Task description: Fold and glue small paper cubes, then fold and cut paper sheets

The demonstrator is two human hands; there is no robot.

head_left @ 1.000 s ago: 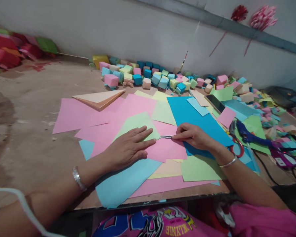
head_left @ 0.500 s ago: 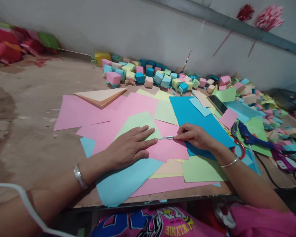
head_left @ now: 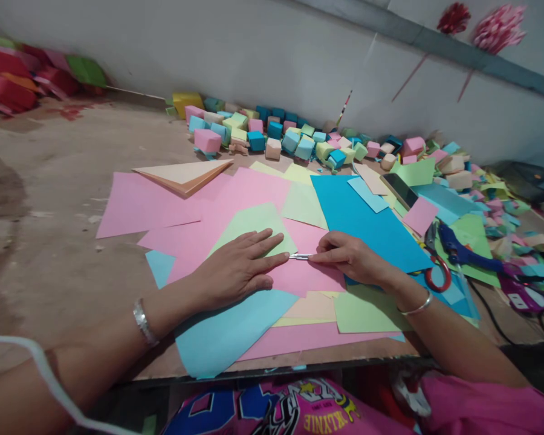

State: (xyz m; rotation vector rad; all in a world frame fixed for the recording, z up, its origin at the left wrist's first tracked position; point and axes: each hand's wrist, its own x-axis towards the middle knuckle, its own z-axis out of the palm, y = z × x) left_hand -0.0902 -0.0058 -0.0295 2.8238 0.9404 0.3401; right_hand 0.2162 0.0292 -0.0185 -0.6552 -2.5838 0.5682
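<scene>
My left hand point(head_left: 242, 260) lies flat with fingers spread, pressing on a pale green sheet point(head_left: 254, 223) and the pink sheets point(head_left: 208, 211) around it. My right hand point(head_left: 347, 257) is closed on a slim silver tool point(head_left: 300, 257) that looks like a craft knife. Its tip points left and meets my left index fingertip, near the green sheet's lower corner. Under my left wrist spreads a light blue sheet point(head_left: 226, 338). A dark blue sheet point(head_left: 344, 211) lies beside my right hand, partly hidden by it.
Folded peach paper point(head_left: 185, 175) lies at the back left. Small paper cubes point(head_left: 272, 142) line the wall. To the right are a phone point(head_left: 399, 190), red-handled scissors point(head_left: 437, 278), a blue-and-purple glue gun point(head_left: 471, 257) with its cord, and paper scraps. A white cable point(head_left: 49, 374) crosses the lower left.
My right hand has slid slightly left with the silver tool, whose tip now touches or nearly touches my left index finger. My left hand stays flat in place.
</scene>
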